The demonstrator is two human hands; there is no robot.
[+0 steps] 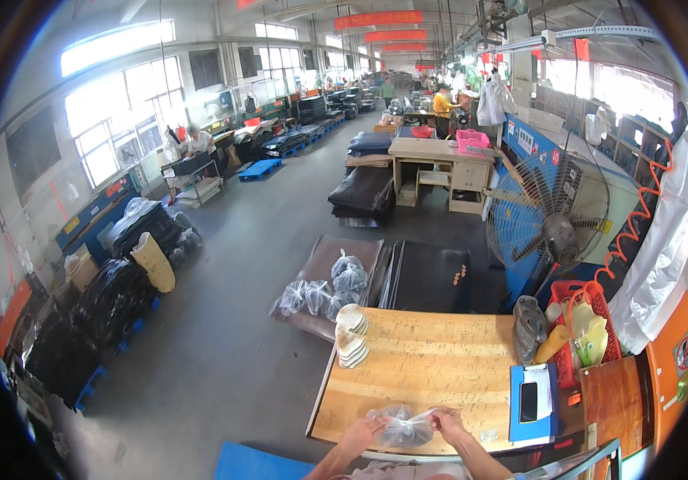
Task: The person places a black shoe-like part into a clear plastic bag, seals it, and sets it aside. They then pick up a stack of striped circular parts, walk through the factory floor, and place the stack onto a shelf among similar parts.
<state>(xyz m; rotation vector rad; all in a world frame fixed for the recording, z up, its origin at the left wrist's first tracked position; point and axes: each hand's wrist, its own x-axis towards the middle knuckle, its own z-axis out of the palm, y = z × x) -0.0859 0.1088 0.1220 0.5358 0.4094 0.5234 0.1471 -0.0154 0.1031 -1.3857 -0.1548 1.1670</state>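
A clear plastic bag [405,432] lies bunched at the near edge of the wooden table [432,352]. My right hand [448,422] pinches the gathered, twisted end on its right side. On the opposite side, the fingers of my left hand [361,434] are closed on the bag's edge. What is inside the bag is too blurred to make out. Toward the table's far left corner sits a stack of pale, rounded flat pieces [351,340]. A blue folder [533,404] with papers and a black phone [529,402] lies right of my right hand.
A grey bag [529,328] and a red basket [584,320] stand at the table's right. Beyond the table are dark sheet stacks [432,276], knotted plastic bags [349,276] and a large fan [552,224]. A blue surface [260,464] is at lower left. People work farther off.
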